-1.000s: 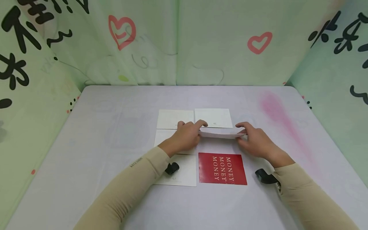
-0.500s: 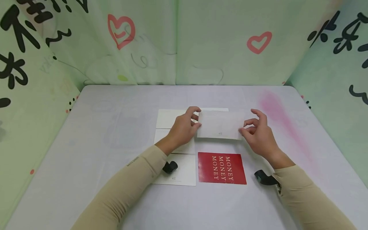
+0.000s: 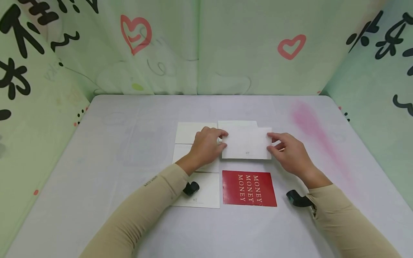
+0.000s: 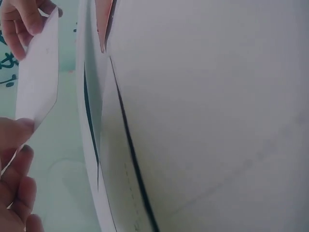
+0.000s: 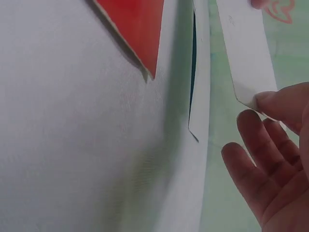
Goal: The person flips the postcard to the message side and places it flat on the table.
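A white card [image 3: 246,143] with a small mark near its lower edge is held between both hands, lifted over the table. My left hand [image 3: 208,145] pinches its left edge, and my right hand [image 3: 290,152] pinches the right edge between thumb and fingers. The right wrist view shows the right thumb on the card's face [image 5: 246,53], with other fingers spread below. Directly in front of it, nearer me, lies a red card [image 3: 248,188] printed with MONEY several times. Behind, a white card [image 3: 237,123] is partly covered by the held one.
Left of the held card, white cards lie in a column: a back one [image 3: 193,130], a middle one [image 3: 182,150] partly hidden by the left hand, and a front one [image 3: 206,195] partly under the left wrist camera. A pink stain [image 3: 317,132] marks the white tablecloth at right.
The held card, seen nearly edge-on a second ago, was raised and turned to show its face. Since then it has come slightly lower and toward me. The right fingers have closed in on its edge.
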### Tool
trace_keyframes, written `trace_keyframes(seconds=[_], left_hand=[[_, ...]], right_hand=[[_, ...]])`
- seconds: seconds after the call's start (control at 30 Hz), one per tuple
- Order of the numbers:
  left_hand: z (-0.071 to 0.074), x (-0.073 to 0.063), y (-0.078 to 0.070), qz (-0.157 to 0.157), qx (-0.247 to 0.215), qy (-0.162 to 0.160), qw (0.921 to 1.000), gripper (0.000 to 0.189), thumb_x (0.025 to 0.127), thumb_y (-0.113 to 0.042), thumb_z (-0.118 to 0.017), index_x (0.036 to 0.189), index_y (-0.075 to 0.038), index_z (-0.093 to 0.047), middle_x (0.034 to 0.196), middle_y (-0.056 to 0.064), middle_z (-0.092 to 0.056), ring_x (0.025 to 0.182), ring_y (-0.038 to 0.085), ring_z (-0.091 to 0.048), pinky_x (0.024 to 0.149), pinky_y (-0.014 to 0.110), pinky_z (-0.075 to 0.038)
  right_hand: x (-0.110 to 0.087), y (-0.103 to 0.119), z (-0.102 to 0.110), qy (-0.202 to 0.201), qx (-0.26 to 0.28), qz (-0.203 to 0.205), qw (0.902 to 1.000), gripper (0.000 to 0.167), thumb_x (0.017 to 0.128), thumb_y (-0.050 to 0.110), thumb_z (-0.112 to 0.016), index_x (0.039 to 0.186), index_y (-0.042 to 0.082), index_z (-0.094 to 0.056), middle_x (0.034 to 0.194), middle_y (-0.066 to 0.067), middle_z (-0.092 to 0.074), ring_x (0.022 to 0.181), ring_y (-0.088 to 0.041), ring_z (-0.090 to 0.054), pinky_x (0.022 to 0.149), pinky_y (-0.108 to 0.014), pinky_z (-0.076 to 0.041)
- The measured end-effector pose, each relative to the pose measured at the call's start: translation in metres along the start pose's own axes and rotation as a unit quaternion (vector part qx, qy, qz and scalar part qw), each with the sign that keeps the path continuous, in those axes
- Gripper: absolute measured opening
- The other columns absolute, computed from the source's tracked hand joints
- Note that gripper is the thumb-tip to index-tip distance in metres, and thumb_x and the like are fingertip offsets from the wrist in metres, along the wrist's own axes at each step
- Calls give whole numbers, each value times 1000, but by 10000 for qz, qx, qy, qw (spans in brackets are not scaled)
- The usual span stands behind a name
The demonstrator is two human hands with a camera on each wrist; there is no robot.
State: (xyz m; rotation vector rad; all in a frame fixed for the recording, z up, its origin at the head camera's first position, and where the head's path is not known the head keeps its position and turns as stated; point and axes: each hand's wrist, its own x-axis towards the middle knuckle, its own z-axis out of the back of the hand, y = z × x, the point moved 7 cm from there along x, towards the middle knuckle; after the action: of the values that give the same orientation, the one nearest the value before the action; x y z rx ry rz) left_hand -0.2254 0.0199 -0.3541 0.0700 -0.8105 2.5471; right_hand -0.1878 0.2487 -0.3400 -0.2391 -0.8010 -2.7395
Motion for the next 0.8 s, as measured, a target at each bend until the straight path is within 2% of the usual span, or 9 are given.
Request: trace_keyframes(seconds=[0.13,0.27,0.43,0.5,0.8], left_hand=[[-5,0,0,129,437,143,9989,31,92,-22,-74,123,-16,-71,104,-3,-71,102,23,-55,86,41,-42],[-11,-1,0,320,777,457,9954,35,92,-26,-74,126,-18,-70,103,-5,-70,102,21,-54,86,41,-41],[-19,-1,0,447,1087,875,9892,37,92,-28,-73,127,-20,-69,116,-5,-71,103,21,-54,88,41,-39],[-22,-1,1,473,1183,1004,9868,37,91,-28,-73,128,-20,-69,121,-5,-70,103,21,-53,88,40,-38],[-31,-2,4,558,1519,1396,9769,39,92,-30,-73,130,-20,-66,121,-5,-69,104,20,-52,91,42,-37]], right_hand=[[1,-4,-6,330,-22,-161,9993,46,90,4,-71,132,-9,-56,109,-20,-60,90,-32,-63,77,-46,-51],[1,-7,-12,682,-104,-377,9969,50,90,6,-71,134,-9,-54,110,-20,-60,92,-31,-60,75,-43,-49],[2,-12,-22,1130,-201,-669,9911,52,91,11,-72,135,-8,-53,111,-20,-59,95,-32,-59,75,-42,-52],[1,-14,-25,1242,-219,-746,9892,51,90,11,-72,134,-8,-54,110,-20,-59,94,-32,-58,76,-43,-52],[1,-16,-36,1608,-233,-884,9827,51,89,13,-74,132,-9,-55,104,-18,-60,90,-30,-55,76,-40,-51]])
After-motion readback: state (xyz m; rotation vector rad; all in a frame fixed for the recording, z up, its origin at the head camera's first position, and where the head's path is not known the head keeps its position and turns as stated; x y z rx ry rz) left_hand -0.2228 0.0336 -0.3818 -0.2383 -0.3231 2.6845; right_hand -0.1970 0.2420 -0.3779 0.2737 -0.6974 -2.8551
